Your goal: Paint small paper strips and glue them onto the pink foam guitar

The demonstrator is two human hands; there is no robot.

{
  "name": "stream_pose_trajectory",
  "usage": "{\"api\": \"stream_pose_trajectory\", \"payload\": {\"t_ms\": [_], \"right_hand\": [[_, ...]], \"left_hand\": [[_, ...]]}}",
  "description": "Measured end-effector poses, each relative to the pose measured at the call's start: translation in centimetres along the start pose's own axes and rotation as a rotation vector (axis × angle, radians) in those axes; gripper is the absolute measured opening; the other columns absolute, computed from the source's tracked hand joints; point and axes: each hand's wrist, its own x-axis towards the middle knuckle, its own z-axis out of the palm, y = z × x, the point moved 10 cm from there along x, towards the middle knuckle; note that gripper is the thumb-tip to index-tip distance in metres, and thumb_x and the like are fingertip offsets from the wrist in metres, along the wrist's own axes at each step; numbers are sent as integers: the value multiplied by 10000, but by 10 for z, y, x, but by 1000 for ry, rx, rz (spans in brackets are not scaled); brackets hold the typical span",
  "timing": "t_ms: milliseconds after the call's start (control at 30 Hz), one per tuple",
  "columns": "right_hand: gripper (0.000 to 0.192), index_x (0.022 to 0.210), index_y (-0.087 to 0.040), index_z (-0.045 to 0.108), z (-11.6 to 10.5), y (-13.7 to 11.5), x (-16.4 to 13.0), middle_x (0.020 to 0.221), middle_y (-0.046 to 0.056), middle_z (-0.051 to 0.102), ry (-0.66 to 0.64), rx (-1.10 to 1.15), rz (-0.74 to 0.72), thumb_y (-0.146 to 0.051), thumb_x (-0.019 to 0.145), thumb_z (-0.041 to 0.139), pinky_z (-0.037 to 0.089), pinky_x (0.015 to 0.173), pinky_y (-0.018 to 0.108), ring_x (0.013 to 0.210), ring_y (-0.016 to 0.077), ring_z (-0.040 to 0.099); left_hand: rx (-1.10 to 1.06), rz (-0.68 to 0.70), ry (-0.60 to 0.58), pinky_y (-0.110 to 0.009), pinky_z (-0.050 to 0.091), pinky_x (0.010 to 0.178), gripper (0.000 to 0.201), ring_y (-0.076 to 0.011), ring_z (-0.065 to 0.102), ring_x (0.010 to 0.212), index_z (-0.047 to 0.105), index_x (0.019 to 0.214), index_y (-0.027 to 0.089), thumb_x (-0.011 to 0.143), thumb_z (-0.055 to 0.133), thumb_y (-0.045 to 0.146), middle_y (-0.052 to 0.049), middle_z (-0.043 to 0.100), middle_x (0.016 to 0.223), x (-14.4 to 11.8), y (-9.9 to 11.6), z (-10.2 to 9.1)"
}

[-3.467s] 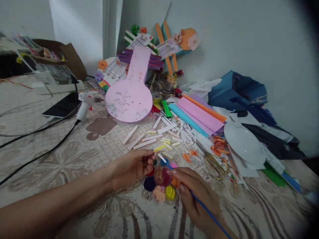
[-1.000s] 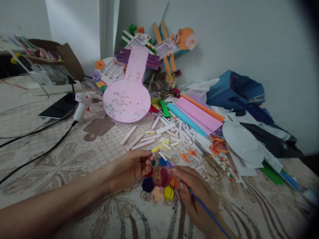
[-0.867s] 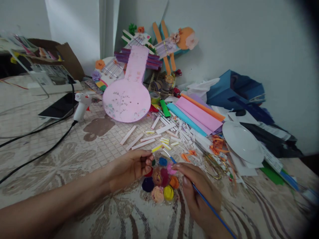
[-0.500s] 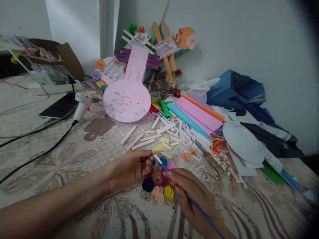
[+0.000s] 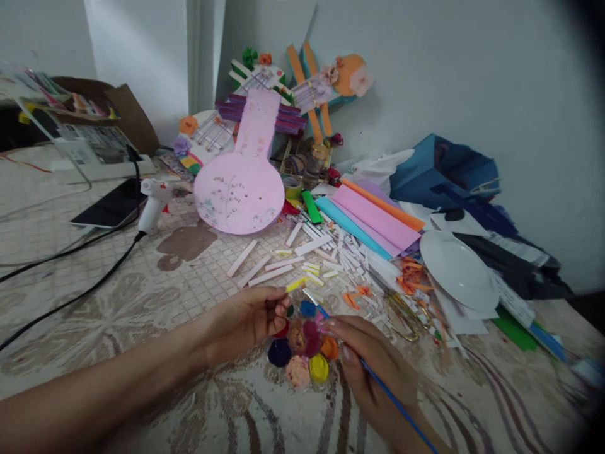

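A: Paint palette (image 5: 302,347), where is it?
B: Near the front edge of the patterned tablecloth (image 5: 142,302), between the two hands, its round wells filled with blue, pink, orange, yellow and dark purple.
A: And the left hand (image 5: 246,318)?
B: Curled at the palette's left rim, fingertips pinching the edge; whether something small sits between them I cannot tell.
A: The right hand (image 5: 378,372)?
B: Closed in a pencil grip around a blue-handled paintbrush (image 5: 368,372), whose tip lies over the far wells.
A: What lies beyond?
B: White paper strips (image 5: 283,261) just past the palette, a pink guitar-shaped cutout (image 5: 241,189) farther back, a glue gun (image 5: 152,205) far left, and a white plate (image 5: 456,268) to the right.
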Motion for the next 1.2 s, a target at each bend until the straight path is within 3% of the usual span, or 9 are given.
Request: {"api": "stream_pose_trajectory", "payload": {"t_ms": [133, 267, 500, 733, 1000, 1200], "right_hand": [[366, 1170, -138, 546, -4, 1, -1, 1065, 83, 640, 34, -25, 14, -43, 822, 490, 500, 911, 251, 1052, 144, 580], [364, 1167, -145, 547, -1, -1, -3, 1065, 81, 640, -24, 34, 0, -49, 822, 478, 514, 880, 257, 1045, 151, 587], [349, 1128, -157, 571, -27, 8, -12, 1033, 60, 646, 123, 41, 80, -58, 810, 463, 509, 875, 275, 1012, 154, 594], [389, 1173, -137, 549, -24, -2, -15, 1082, 88, 610, 92, 50, -13, -55, 800, 474, 515, 866, 306, 1043, 179, 575], [379, 1187, -133, 534, -20, -6, -12, 1079, 110, 620, 52, 7, -64, -101, 813, 487, 542, 827, 339, 1025, 202, 600], [397, 1195, -102, 522, -15, -18, -14, 1080, 138, 628, 31, -99, -197, -103, 800, 477, 556, 831, 387, 1037, 229, 599]], "left_hand": [[1, -10, 12, -149, 492, 556, 199, -62, 506, 559, 595, 670, 59, 833, 484, 38, -48, 555, 675, 0, -1, 0], [7, -17, -4, -146, 483, 560, 183, -60, 505, 561, 599, 685, 57, 831, 490, 45, -39, 545, 667, 0, -2, 0], [132, 27, -151, -143, 448, 556, 110, -56, 501, 568, 584, 665, 94, 741, 664, 101, -25, 564, 679, 2, 6, 9], [231, 72, -260, -170, 393, 535, 171, -67, 467, 557, 567, 649, 119, 706, 719, 172, -12, 547, 657, 0, 11, 20], [221, 47, -290, -163, 379, 548, 138, -60, 453, 564, 567, 702, 120, 728, 697, 160, -14, 548, 675, 2, 8, 18], [191, 23, -272, -161, 382, 556, 133, -59, 459, 564, 562, 704, 121, 728, 692, 140, -16, 551, 681, 4, 7, 15]]}}
